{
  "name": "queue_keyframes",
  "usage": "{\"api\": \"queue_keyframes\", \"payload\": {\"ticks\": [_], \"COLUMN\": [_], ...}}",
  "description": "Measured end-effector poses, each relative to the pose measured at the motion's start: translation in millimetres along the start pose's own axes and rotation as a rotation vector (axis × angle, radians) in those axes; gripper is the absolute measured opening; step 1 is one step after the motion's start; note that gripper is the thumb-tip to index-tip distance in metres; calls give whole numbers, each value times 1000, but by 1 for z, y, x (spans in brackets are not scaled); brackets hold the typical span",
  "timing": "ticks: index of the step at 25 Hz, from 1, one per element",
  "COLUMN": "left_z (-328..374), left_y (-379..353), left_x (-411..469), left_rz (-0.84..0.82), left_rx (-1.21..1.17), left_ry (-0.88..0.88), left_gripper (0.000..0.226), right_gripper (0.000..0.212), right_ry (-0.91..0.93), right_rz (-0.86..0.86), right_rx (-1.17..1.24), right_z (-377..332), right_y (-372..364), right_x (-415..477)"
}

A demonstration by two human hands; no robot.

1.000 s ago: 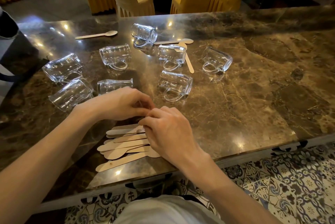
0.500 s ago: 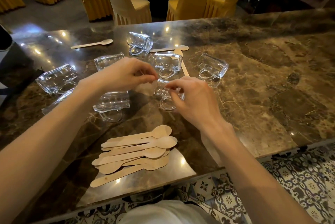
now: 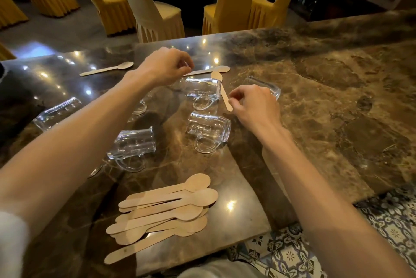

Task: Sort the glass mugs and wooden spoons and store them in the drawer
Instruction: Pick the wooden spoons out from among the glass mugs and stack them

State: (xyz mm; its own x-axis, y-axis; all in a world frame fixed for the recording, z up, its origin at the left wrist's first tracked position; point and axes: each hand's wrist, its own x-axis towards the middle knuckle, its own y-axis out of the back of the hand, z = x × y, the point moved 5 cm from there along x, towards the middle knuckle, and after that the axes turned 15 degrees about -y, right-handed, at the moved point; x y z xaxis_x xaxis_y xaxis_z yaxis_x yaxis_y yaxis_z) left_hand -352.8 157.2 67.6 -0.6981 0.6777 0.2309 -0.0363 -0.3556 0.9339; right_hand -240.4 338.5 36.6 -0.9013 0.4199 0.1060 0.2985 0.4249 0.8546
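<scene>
Several glass mugs lie on their sides on the marble counter [image 3: 315,120], among them one [image 3: 202,90] at the middle, one [image 3: 209,129] nearer me and one [image 3: 132,144] to its left. My left hand [image 3: 164,66] reaches over them, its curled fingertips pinching the handle end of a far wooden spoon [image 3: 211,70]. My right hand [image 3: 254,104] pinches the handle end of another wooden spoon [image 3: 222,94], whose bowl lies against the middle mug. A pile of wooden spoons [image 3: 164,212] sits at the near edge. A lone spoon [image 3: 108,69] lies far left.
Another mug [image 3: 56,112] lies at the left beyond my forearm, and one [image 3: 267,87] is partly hidden behind my right hand. Yellow-covered chairs [image 3: 155,14] stand past the counter's far edge. Patterned floor tiles [image 3: 288,253] show below the near edge.
Both hands left the spoon pile and moved away from me over the mugs, each to a loose spoon. The view has shifted forward.
</scene>
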Motion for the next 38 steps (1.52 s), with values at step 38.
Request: {"api": "queue_keyframes", "payload": {"ticks": [38], "left_z": [-48], "left_y": [-69], "left_x": [86], "left_rz": [-126], "left_rx": [112], "left_ry": [57], "left_gripper": [22], "right_gripper": [18], "right_ry": [-170], "right_rz": [-175], "right_rx": [-310], "right_z": [-3], "right_y": [-49], "right_x": [57]}}
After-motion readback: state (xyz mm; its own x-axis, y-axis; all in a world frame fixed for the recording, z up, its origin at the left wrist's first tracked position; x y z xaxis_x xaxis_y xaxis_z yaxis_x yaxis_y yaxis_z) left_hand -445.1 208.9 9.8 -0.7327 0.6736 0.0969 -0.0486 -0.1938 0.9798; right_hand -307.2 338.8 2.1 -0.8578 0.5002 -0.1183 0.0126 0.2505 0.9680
